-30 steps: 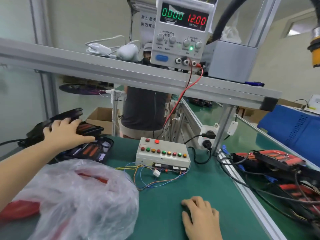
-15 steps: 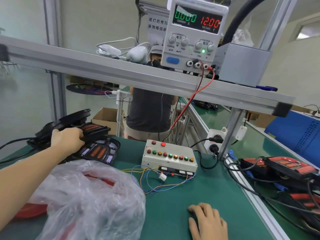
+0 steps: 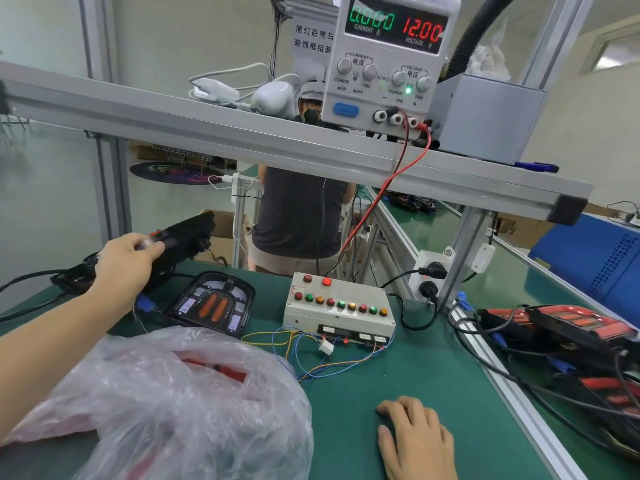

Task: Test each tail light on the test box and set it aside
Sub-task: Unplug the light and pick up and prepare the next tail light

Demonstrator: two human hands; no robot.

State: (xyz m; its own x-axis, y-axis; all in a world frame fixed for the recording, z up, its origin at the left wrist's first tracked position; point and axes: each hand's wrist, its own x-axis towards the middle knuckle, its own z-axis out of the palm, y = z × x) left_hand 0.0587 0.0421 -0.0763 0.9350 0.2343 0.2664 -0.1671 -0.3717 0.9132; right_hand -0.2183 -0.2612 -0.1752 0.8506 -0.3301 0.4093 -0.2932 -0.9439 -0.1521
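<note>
Gripping tail light (image 3: pixel 183 233) w/ left hand (image 3: pixel 126 261) fingers.

Between our right hand (image 3: pixel 417 441) and the test box (image 3: pixel 337 311) we see bare green mat (image 3: pixel 398 372), crossed only by thin coloured wires (image 3: pixel 301 355). On our left the plastic bag (image 3: pixel 166 407) blocks the near mat. On the right, beyond the rail (image 3: pixel 498 382), tail lights and black cables (image 3: pixel 561 344) fill the space. The shelf beam (image 3: pixel 277 147) hangs overhead.
</note>
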